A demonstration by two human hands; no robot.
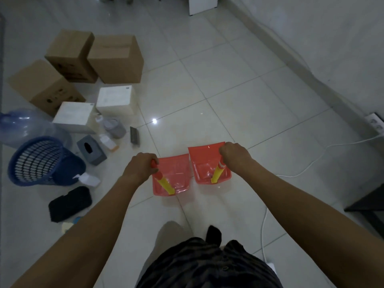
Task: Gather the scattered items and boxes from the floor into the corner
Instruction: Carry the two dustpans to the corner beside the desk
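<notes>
Two red dustpans are held low in front of the body, one in each fist. The left hand [141, 167] is clenched round the top of the upright handle of the left dustpan [178, 169], and the right hand [234, 154] is closed in the same way on the handle of the right dustpan [205, 161]. Both handles (yellow below, red at the grip) run from the fists down to the back edge of each pan, so the long axis of each is close to vertical, tilted slightly toward the body. The pans sit just beside one another with their open mouths pointing away from the person. Whether they rest on the tiled floor [228, 90] or hang just above it cannot be told.

The gathered things lie to the left of both hands: cardboard boxes [116, 59] furthest off, white boxes [116, 100] in front of them, then a tissue box [91, 150], a blue basket [41, 161] on its side and a black cloth [69, 203]. The left hand is the nearer to this heap, so a leftward carry is judged to be what is called for, with the left dustpan set down first. A white cable [311, 165] trails on the right, well apart from that path.
</notes>
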